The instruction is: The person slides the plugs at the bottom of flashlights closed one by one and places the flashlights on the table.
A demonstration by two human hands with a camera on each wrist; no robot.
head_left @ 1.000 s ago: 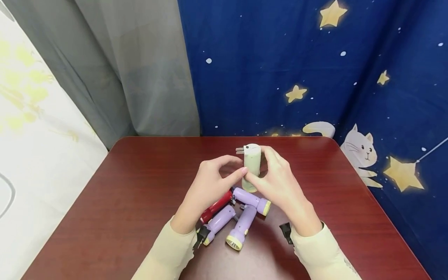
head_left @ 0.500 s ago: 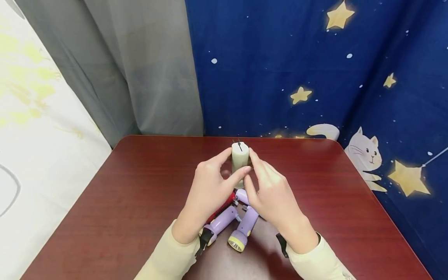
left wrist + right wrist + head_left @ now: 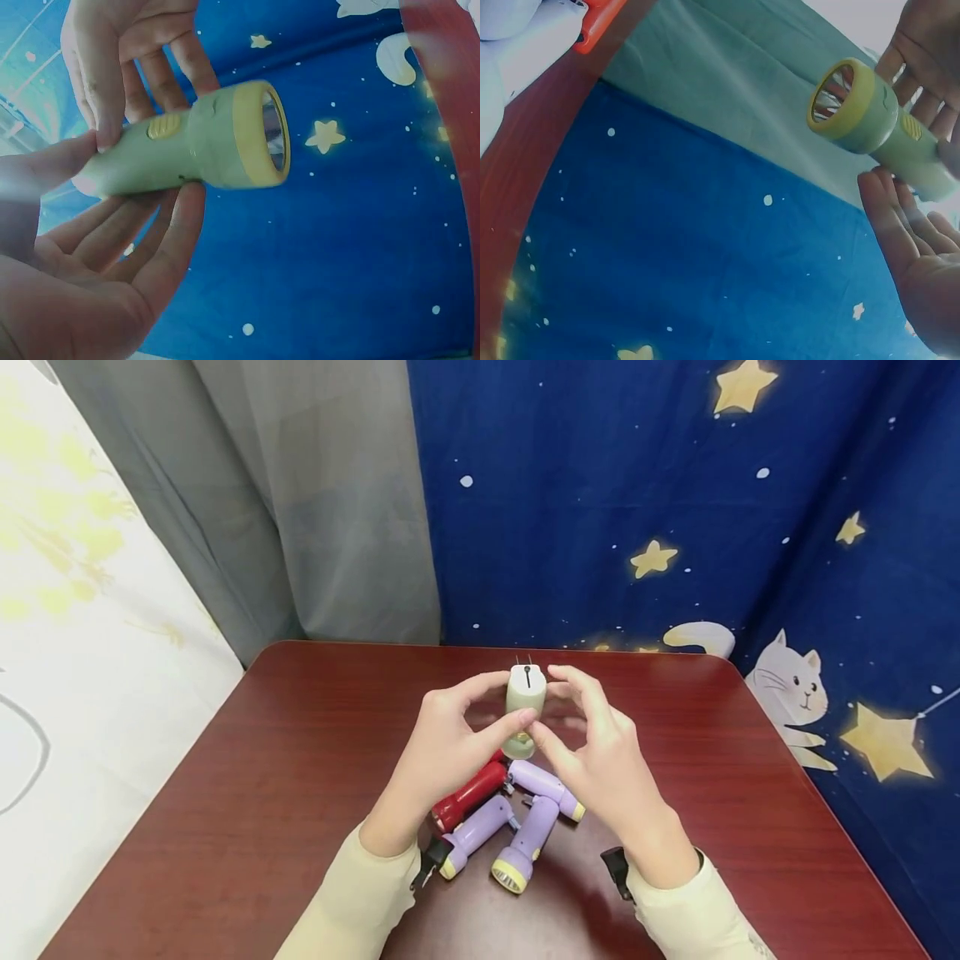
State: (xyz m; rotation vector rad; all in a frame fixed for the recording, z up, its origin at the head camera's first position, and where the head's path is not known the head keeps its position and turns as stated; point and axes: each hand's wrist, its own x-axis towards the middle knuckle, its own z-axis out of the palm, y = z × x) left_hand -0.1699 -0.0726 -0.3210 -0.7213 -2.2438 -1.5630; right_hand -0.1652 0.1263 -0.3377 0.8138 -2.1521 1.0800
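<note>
A pale green flashlight [image 3: 527, 693] with two metal plug prongs is held above the table between both hands. Its prong end is up, with the prongs towards the far side. My left hand [image 3: 448, 743] grips it from the left, thumb in front. On the other side, my right hand [image 3: 611, 760] has its thumb against the body and its fingers around the side; the index fingertip stands slightly off. A yellow slide switch [image 3: 164, 126] and yellow lens rim [image 3: 251, 135] show in the left wrist view. Fingers cover parts of the body.
Below the hands lie a red flashlight [image 3: 472, 795] and three purple flashlights, one at left [image 3: 478, 828], one at front [image 3: 531, 839] and one at right [image 3: 542, 779]. The brown table [image 3: 300, 793] ends at grey [image 3: 345, 527] and blue star curtains [image 3: 540, 527].
The green flashlight has turned in the hands, its prongs swinging from pointing left to pointing away. The right index finger has lifted slightly off it.
</note>
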